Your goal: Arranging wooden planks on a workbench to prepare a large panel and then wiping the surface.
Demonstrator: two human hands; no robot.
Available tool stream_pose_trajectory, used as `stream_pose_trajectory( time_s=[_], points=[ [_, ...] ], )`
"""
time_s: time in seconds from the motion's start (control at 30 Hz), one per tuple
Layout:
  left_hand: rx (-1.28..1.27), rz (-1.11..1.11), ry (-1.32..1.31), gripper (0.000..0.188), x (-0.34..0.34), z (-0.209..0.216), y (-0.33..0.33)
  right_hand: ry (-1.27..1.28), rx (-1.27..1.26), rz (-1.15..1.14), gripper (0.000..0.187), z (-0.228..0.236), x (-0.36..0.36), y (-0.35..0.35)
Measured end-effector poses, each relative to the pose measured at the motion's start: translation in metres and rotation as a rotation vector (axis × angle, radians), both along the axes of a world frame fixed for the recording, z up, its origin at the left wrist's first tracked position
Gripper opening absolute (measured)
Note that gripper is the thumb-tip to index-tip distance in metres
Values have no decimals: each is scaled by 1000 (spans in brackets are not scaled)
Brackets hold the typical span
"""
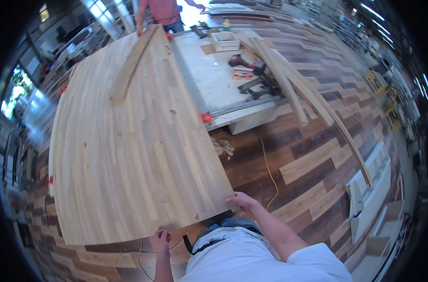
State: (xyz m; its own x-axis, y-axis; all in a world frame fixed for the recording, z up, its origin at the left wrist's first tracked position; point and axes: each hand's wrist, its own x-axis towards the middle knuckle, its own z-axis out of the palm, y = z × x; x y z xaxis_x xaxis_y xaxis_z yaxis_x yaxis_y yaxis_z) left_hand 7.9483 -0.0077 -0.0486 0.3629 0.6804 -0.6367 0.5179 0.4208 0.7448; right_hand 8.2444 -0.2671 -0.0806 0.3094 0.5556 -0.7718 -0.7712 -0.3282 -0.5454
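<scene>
A large pale panel of joined wood strips (124,174) lies flat in front of me. At its near right corner my right hand (242,201) is closed on the edge, fingertips on the top face and the rest out of sight. My left hand (162,239) is just off the near edge with its fingers curled together. Whether anything is between those fingers, or whether they touch the panel, I cannot tell. Lying slantwise on the panel's far part is a loose wooden board (135,63).
Another person (164,13) stands at the far end, a hand near the loose board. Right of the panel, a white-topped table (195,66) carries a red-black power tool (244,62), a nail gun (258,88) and a white bin (224,41). Long boards (312,101) lean there; a yellow cord (269,174) crosses the floor.
</scene>
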Motion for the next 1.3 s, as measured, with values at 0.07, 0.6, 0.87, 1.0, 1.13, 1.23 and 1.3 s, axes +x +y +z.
stream_pose_trajectory(
  time_s=[0.07, 0.6, 0.87, 1.0, 1.13, 1.23, 1.3],
  points=[
    [12, 49, -24, 10, -6, -5, 1, 36, 51, -139, 43, -3, 0, -9],
    [257, 226, 88, 24, 32, -3, -46, -575, -206, -772, 25, 26, 187, -288],
    [491, 424, 140, 31, 128, 32, -151, -1382, -910, -519, 32, 100, 370, -496],
    [847, -282, 640, 42, 249, 112, -236, -1415, -1323, -380, 45, 88, 434, -614],
    [842, -390, 494, 39, 290, 126, -275, -992, -1291, -192, 63, 41, 476, -669],
    [815, -463, 494, 36, 292, 116, -288, -936, -1127, -220, 66, 11, 488, -683],
    [805, -482, 450, 35, 294, 105, -290, -960, -924, -79, 62, -9, 493, -709]
  ],
)
